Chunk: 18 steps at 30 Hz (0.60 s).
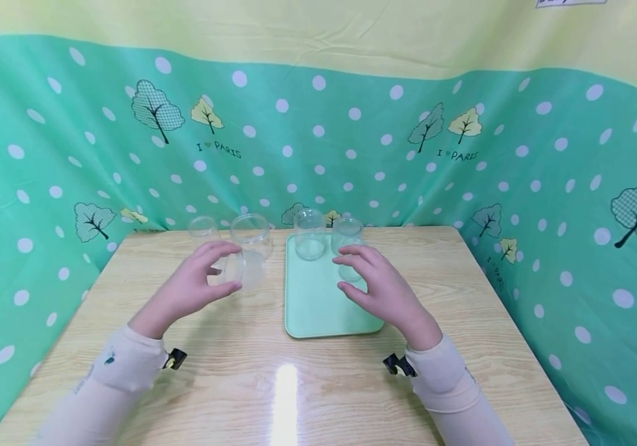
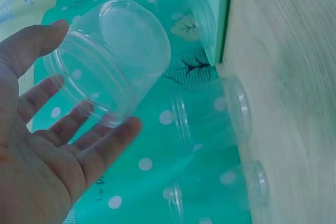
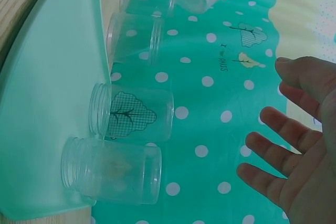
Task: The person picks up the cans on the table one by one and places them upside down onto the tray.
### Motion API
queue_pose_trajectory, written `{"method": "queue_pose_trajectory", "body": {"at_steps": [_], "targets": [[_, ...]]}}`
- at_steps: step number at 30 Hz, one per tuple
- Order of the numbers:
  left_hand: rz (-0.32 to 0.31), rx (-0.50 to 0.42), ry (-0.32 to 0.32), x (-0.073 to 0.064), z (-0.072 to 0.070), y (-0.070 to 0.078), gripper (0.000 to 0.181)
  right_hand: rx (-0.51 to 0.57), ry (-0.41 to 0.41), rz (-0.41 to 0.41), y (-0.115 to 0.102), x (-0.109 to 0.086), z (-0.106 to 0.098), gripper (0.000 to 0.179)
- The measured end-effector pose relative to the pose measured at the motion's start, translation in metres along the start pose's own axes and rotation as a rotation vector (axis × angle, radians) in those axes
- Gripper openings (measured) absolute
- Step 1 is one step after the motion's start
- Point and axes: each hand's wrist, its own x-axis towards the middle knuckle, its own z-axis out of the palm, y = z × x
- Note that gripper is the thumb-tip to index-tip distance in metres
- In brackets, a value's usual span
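Observation:
My left hand [image 1: 195,275] holds a clear plastic jar [image 2: 123,59] above the table, thumb and fingers spread around its rim. The jar lies tilted on its side, its mouth toward the palm and its base pointing away. On the green tray [image 1: 318,303], two similar clear jars stand with threaded mouths down, one on the left [image 1: 309,238] and one on the right [image 3: 115,171]. My right hand [image 1: 376,282] hovers by the right-hand jar, fingers parted and relaxed. In the right wrist view nothing sits between its fingers, and the jars are apart from it.
Two more clear jars, a narrower one [image 1: 202,228] and a wider one [image 1: 251,232], stand mouth up on the wooden table [image 1: 229,378], left of the tray. A dotted green curtain [image 1: 318,148] closes off the back and sides.

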Motion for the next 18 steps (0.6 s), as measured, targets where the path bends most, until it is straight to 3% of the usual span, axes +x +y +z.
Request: {"method": "queue_pose_trajectory", "body": {"at_steps": [11,18], "targets": [[0.03,-0.079,0.078,-0.005,0.008,0.01,0.067,0.015,0.002,-0.004,0.0,0.0,0.001,0.044],[0.083,-0.14,0.111,-0.011,0.012,0.023,0.069,0.027,-0.004,-0.003,-0.001,0.0,0.002,0.045]]}}
